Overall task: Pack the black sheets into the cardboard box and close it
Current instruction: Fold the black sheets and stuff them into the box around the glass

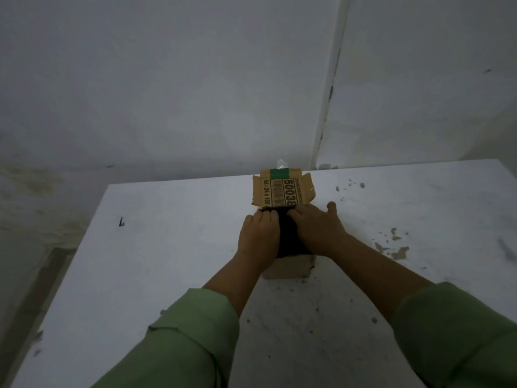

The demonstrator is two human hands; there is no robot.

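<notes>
I see the small brown cardboard box [291,266] on the white scuffed surface [167,233], printed lid flap [281,191] open. Left hand [260,233] and right hand [317,229], fingers flat, press the black sheets [289,236] inside it.

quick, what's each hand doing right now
Left hand: open, pressing on the black sheets in the cardboard box.
Right hand: open, pressing them too.
</notes>
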